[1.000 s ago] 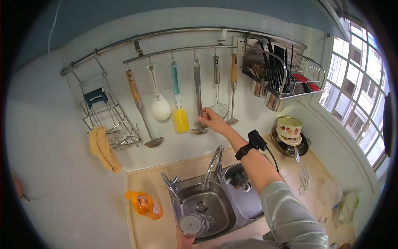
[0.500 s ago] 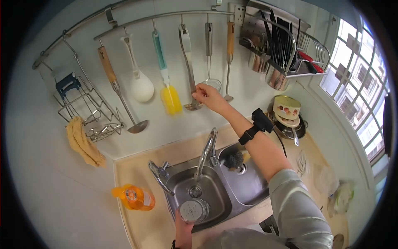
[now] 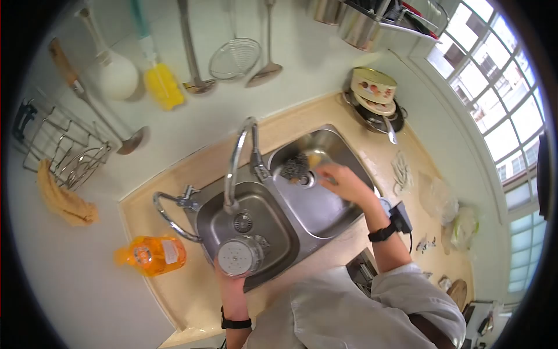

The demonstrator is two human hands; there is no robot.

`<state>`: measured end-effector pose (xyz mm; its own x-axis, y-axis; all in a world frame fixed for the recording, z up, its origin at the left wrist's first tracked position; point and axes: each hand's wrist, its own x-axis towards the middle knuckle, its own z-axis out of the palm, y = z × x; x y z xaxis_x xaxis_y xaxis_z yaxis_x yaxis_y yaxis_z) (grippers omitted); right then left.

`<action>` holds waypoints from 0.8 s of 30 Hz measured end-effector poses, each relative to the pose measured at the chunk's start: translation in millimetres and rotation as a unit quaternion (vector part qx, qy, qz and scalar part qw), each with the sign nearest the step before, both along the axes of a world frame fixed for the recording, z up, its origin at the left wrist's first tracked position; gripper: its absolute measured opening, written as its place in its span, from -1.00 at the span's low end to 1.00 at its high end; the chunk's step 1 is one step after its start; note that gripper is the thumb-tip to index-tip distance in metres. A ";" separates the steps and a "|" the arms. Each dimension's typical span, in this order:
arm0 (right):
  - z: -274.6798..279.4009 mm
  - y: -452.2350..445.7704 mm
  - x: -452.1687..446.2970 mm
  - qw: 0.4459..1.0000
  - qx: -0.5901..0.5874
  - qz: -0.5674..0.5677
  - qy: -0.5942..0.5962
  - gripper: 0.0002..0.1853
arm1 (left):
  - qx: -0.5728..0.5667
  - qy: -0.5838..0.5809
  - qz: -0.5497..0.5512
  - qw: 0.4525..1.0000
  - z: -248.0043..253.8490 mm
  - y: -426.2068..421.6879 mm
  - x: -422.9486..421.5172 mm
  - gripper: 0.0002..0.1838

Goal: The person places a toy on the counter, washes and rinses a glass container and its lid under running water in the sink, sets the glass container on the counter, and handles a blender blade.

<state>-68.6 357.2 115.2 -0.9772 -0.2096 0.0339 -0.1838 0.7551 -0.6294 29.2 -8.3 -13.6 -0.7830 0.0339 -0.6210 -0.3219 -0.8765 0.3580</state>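
Observation:
My left hand (image 3: 231,285) holds a clear jar with a perforated lid (image 3: 236,257) over the front of the left sink basin (image 3: 273,232). Over the right basin (image 3: 325,212), my right hand (image 3: 343,183) hovers with its fingers apart and nothing visible between them. Just left of its fingertips lie a dark steel scrubber (image 3: 294,167) and a yellowish sponge (image 3: 314,160), near the drain. A curved faucet (image 3: 235,157) rises behind the basins.
Utensils hang on the wall, among them a yellow brush (image 3: 164,86) and a ladle (image 3: 132,141). An orange bottle (image 3: 154,256) lies left of the sink. A tin (image 3: 374,85) sits on a pan at back right, with plastic bags (image 3: 462,228) nearer.
My right hand has left the hanging utensil and come down over the right basin, its fingers now apart. The view has tilted downward. My left hand still holds the jar.

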 end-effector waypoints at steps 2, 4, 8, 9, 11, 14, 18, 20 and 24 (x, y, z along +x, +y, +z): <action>-52.5 51.5 41.5 0.994 0.062 -0.088 0.017 -0.68 | 0.035 0.011 -0.012 0.999 -1.2 4.4 -5.6 -0.67; -86.5 106.8 85.4 0.976 0.021 -0.215 -0.039 -0.69 | 0.001 -0.015 -0.014 1.000 6.2 5.8 -1.7 -0.68; -139.2 201.8 160.1 0.903 0.109 -0.407 -0.081 -0.70 | -0.046 -0.010 -0.013 0.999 2.5 12.1 -1.1 -0.70; -156.3 217.8 175.5 0.867 0.152 -0.466 -0.092 -0.67 | -0.048 0.000 -0.022 0.999 -2.8 13.1 -0.2 -0.71; -173.4 225.2 191.5 0.825 0.193 -0.522 -0.102 -0.64 | -0.049 0.012 -0.032 0.998 -5.0 15.9 0.3 -0.72; -196.0 235.4 200.4 0.823 0.129 -0.543 -0.102 -0.67 | -0.042 0.001 -0.043 0.998 1.1 22.1 -2.6 -0.73; -216.8 258.5 194.6 0.816 -0.003 -0.541 -0.205 -0.76 | -0.076 0.022 -0.049 0.996 11.1 33.1 -4.4 -0.74; -176.3 237.6 177.2 0.784 -0.143 -0.568 -0.205 -0.66 | -0.068 0.004 -0.031 0.997 8.1 32.0 -4.5 -0.74; -102.3 176.2 127.4 0.810 -0.308 -0.488 -0.102 -0.64 | -0.073 -0.003 0.001 0.997 16.8 28.3 -12.8 -0.77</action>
